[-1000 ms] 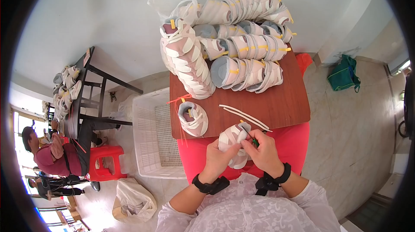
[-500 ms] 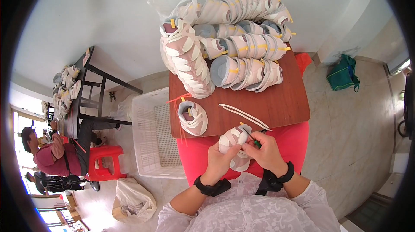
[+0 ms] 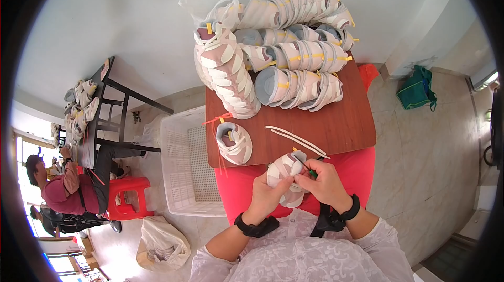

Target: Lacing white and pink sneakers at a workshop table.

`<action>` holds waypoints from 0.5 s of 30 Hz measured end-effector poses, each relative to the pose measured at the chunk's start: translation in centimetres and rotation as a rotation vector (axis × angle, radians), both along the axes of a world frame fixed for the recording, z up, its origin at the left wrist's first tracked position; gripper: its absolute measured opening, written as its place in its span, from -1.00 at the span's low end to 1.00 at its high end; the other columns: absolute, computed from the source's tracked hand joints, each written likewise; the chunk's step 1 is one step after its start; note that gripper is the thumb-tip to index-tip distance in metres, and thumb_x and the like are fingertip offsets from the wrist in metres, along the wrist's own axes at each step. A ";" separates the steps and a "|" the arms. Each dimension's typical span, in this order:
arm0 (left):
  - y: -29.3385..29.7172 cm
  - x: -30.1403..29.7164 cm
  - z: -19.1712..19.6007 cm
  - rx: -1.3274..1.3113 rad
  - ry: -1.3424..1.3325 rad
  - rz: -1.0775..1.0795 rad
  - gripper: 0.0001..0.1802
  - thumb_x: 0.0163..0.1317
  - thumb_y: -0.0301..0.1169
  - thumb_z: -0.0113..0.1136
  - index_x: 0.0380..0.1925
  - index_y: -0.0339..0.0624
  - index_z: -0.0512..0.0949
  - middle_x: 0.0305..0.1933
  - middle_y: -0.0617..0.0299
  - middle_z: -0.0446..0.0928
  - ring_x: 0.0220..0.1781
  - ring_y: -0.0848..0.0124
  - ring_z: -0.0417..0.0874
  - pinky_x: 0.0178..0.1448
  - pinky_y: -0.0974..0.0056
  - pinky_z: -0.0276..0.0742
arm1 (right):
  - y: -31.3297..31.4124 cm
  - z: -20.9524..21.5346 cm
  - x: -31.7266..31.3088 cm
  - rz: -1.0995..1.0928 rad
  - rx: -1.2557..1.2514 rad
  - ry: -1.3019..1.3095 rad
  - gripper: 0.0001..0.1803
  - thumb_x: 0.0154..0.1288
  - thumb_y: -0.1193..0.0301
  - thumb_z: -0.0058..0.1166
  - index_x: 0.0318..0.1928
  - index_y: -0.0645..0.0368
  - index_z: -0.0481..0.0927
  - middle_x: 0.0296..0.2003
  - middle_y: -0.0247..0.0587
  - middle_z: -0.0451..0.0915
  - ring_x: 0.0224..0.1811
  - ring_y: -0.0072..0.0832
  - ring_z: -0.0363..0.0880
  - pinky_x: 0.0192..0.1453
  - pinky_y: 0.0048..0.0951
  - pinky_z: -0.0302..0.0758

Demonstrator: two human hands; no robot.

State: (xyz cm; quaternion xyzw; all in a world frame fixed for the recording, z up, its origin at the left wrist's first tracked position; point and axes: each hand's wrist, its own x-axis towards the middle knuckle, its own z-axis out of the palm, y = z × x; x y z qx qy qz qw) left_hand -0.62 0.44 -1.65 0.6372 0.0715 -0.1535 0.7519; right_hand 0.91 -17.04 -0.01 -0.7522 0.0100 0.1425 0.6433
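Observation:
Above my lap, just off the near table edge, a pale pink and white shoe upper [image 3: 286, 167] is gripped by my left hand [image 3: 265, 194], its thumb pressed on the upper's front. My right hand [image 3: 326, 184] is closed around a small green-handled tool [image 3: 313, 174] with a thin dark shaft. That shaft reaches to the upper's edge; whether its tip is in an eyelet I cannot tell. Two cream shoelaces [image 3: 299, 143] lie on the table just beyond. Left of them stands another upper [image 3: 234, 148], laced, with orange-red string beside it.
Rows of nested shoe uppers [image 3: 299, 87] cover the far part of the brown table [image 3: 352, 135]. A white plastic crate [image 3: 173, 177] stands at its left, near a cloth sack [image 3: 173, 248]. Farther left a person [image 3: 65, 192] sits by a red stool [image 3: 128, 198]. A green bag [image 3: 416, 92] lies right.
The upper and both hands have shifted very slightly to the right. My grip on the upper and the tool looks the same.

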 end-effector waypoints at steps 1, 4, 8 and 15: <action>0.0 0.0 0.1 0.004 -0.005 -0.020 -0.72 0.25 -0.49 0.22 -0.05 -0.34 0.56 -0.14 0.25 0.62 -0.15 0.56 0.59 -0.07 0.40 0.53 | 0.0 -0.1 0.0 0.001 0.001 0.001 -0.74 0.11 0.34 0.24 -0.33 0.32 0.57 -0.51 -0.29 0.59 -0.47 -0.63 0.53 -0.37 -0.53 0.45; 0.0 -0.1 -0.2 0.002 -0.014 -0.057 -0.73 0.26 -0.50 0.19 -0.05 -0.34 0.56 -0.14 0.27 0.62 -0.15 0.56 0.58 -0.07 0.39 0.52 | -0.3 -0.4 -0.2 0.014 -0.007 0.001 -0.73 0.10 0.34 0.24 -0.32 0.32 0.57 -0.51 -0.29 0.60 -0.47 -0.62 0.54 -0.37 -0.52 0.46; -0.1 -0.4 -0.5 -0.014 -0.032 -0.071 -0.74 0.28 -0.50 0.15 -0.04 -0.34 0.55 -0.14 0.27 0.61 -0.13 0.55 0.58 -0.06 0.39 0.51 | -0.5 -0.4 -0.3 0.027 -0.024 -0.044 -0.73 0.09 0.35 0.24 -0.30 0.32 0.58 -0.51 -0.28 0.60 -0.48 -0.57 0.54 -0.38 -0.48 0.46; -0.2 0.4 0.3 -0.018 -0.012 0.090 -0.73 0.28 -0.49 0.14 -0.03 -0.35 0.53 -0.14 0.24 0.61 -0.14 0.54 0.58 -0.06 0.40 0.50 | 0.0 2.1 -0.9 -0.112 -0.274 -0.565 -0.85 0.19 0.46 0.15 -0.22 0.22 0.58 -0.46 -0.16 0.56 -0.52 -0.29 0.57 -0.44 -0.40 0.46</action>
